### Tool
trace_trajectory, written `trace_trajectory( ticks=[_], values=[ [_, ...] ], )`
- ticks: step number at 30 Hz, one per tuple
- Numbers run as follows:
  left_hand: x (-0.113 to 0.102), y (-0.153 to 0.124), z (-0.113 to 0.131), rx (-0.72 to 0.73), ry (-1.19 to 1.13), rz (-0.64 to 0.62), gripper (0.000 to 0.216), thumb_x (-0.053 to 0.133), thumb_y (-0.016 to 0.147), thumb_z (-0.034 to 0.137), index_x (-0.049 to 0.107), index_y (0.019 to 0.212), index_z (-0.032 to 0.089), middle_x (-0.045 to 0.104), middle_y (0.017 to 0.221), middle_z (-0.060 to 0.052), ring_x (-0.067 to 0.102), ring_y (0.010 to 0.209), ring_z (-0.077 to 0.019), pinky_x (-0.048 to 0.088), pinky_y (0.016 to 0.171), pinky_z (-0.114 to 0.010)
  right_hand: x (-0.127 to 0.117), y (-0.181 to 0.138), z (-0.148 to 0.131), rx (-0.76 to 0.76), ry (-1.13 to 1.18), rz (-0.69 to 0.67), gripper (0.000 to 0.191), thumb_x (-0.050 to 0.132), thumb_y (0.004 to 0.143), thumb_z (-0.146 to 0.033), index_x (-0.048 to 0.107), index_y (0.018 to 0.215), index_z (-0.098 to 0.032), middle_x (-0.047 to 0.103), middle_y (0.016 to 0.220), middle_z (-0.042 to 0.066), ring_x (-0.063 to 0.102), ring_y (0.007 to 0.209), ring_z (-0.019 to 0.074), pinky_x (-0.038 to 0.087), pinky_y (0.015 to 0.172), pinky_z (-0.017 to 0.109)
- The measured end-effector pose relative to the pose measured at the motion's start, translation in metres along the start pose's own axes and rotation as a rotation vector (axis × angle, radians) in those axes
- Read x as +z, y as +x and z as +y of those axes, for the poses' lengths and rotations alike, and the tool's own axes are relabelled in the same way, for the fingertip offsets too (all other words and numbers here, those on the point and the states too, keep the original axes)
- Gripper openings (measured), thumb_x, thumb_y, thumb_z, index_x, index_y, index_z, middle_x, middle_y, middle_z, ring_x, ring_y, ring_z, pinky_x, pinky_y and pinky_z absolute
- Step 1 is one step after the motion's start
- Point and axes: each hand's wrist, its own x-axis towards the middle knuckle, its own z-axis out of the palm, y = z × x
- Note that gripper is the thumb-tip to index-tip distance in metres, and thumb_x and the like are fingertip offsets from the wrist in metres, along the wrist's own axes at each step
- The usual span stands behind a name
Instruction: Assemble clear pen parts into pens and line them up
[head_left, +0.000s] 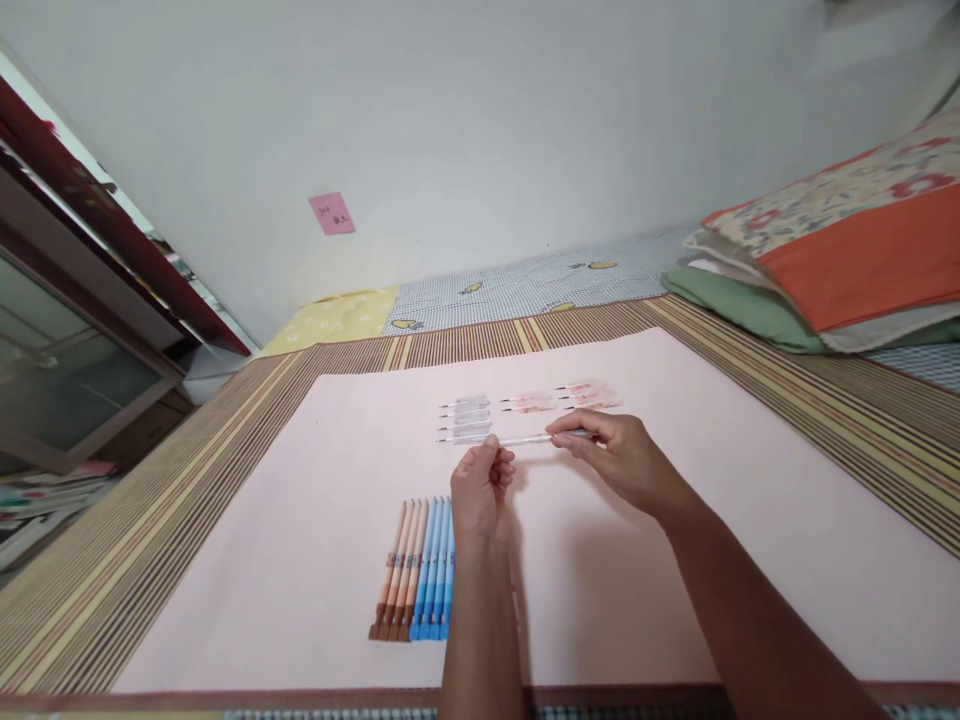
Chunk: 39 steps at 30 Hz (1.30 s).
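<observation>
Both my hands hold one slim, clear, pale tube [523,439] that looks like a pen refill, level above the pink sheet [300,520]. Thumb and fingers of my left hand [480,490] pinch its left end. My right hand [607,445] grips it further right, and a bit of the tube shows by the fingers. Just beyond my hands lie several clear refills [465,415] with dark tips pointing left. Orange-tinted ones [529,401] lie to their right in two groups. Near my left forearm are several brown-and-peach pens [397,570] and blue pens [431,570], side by side; the forearm may hide more.
A striped mat [225,450] lies under the sheet. Folded bedding with an orange and floral cover [862,250] is piled at the right. A pink note [331,213] is on the wall. At the left stand a glass-paned cabinet door [67,350] and a stack of papers [45,510].
</observation>
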Motion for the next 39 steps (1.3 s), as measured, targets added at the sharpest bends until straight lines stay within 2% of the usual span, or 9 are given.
trace_trajectory(
  ticks=[10, 16, 20, 25, 29, 32, 35, 37, 39],
  values=[
    [0.004, -0.004, 0.002, -0.036, -0.031, -0.043, 0.036, 0.088, 0.058, 0.035, 0.062, 0.07, 0.013, 0.069, 0.071, -0.005, 0.057, 0.058, -0.0072, 0.04, 0.051, -0.017, 0.003, -0.003, 0.0, -0.079, -0.093, -0.076, 0.013, 0.06, 0.09, -0.031, 0.07, 0.091, -0.024, 0.073, 0.095, 0.003, 0.066, 0.089, 0.0221, 0.049, 0.077, 0.033],
    [0.005, -0.006, 0.001, -0.063, -0.021, -0.031, 0.037, 0.089, 0.057, 0.037, 0.064, 0.07, 0.012, 0.067, 0.067, -0.003, 0.055, 0.054, -0.0064, 0.04, 0.051, -0.017, 0.006, -0.004, -0.004, -0.13, -0.238, -0.095, 0.015, 0.055, 0.093, -0.029, 0.069, 0.091, -0.024, 0.072, 0.091, 0.002, 0.063, 0.083, 0.0194, 0.045, 0.072, 0.03],
    [0.004, -0.006, 0.0, -0.035, -0.044, -0.069, 0.032, 0.088, 0.059, 0.033, 0.068, 0.073, 0.012, 0.067, 0.07, -0.003, 0.058, 0.06, -0.0073, 0.041, 0.055, -0.017, 0.004, -0.005, -0.004, -0.094, -0.22, -0.111, 0.019, 0.053, 0.095, -0.032, 0.069, 0.089, -0.023, 0.07, 0.085, 0.001, 0.061, 0.078, 0.0175, 0.042, 0.069, 0.029],
    [0.007, -0.012, 0.008, -0.038, -0.084, -0.208, 0.037, 0.085, 0.059, 0.021, 0.075, 0.094, 0.016, 0.072, 0.095, -0.007, 0.064, 0.083, -0.0132, 0.046, 0.066, -0.02, 0.001, -0.005, -0.002, 0.058, -0.102, -0.194, 0.028, 0.054, 0.094, -0.042, 0.066, 0.08, -0.021, 0.058, 0.067, -0.002, 0.05, 0.062, 0.0146, 0.036, 0.056, 0.026],
    [0.012, -0.015, 0.008, -0.037, -0.12, -0.241, 0.05, 0.087, 0.06, 0.026, 0.071, 0.107, 0.021, 0.07, 0.116, -0.009, 0.065, 0.092, -0.0164, 0.049, 0.072, -0.024, 0.003, -0.006, -0.006, 0.056, -0.06, -0.203, 0.027, 0.054, 0.094, -0.041, 0.067, 0.082, -0.02, 0.065, 0.075, 0.0, 0.055, 0.07, 0.0163, 0.039, 0.061, 0.027],
    [0.012, -0.013, 0.002, -0.023, -0.08, -0.102, 0.038, 0.088, 0.063, 0.037, 0.071, 0.092, 0.018, 0.071, 0.094, -0.006, 0.064, 0.08, -0.0132, 0.045, 0.065, -0.021, 0.005, -0.006, -0.009, 0.027, -0.064, -0.192, 0.025, 0.054, 0.094, -0.04, 0.068, 0.085, -0.02, 0.068, 0.08, 0.001, 0.058, 0.075, 0.0178, 0.041, 0.065, 0.028],
    [0.01, -0.008, -0.002, -0.017, -0.061, -0.037, 0.034, 0.09, 0.059, 0.036, 0.067, 0.072, 0.015, 0.064, 0.071, -0.001, 0.061, 0.07, -0.01, 0.04, 0.059, -0.018, 0.005, -0.006, -0.009, 0.017, -0.102, -0.174, 0.025, 0.054, 0.094, -0.04, 0.067, 0.085, -0.021, 0.066, 0.078, 0.0, 0.057, 0.072, 0.0169, 0.04, 0.063, 0.028],
    [0.008, -0.007, -0.001, -0.022, -0.08, -0.09, 0.029, 0.089, 0.06, 0.03, 0.071, 0.075, 0.014, 0.066, 0.076, -0.002, 0.061, 0.073, -0.01, 0.041, 0.061, -0.018, 0.004, -0.006, -0.007, 0.022, -0.101, -0.17, 0.026, 0.054, 0.094, -0.041, 0.066, 0.083, -0.021, 0.064, 0.075, -0.001, 0.054, 0.069, 0.0158, 0.038, 0.061, 0.027],
    [0.007, -0.009, 0.004, -0.033, -0.11, -0.181, 0.03, 0.087, 0.059, 0.022, 0.075, 0.086, 0.015, 0.071, 0.093, -0.006, 0.063, 0.084, -0.0127, 0.044, 0.068, -0.02, 0.002, -0.006, -0.007, 0.038, -0.075, -0.179, 0.029, 0.054, 0.094, -0.043, 0.066, 0.082, -0.02, 0.06, 0.071, -0.001, 0.051, 0.066, 0.0147, 0.037, 0.059, 0.027]
  ],
)
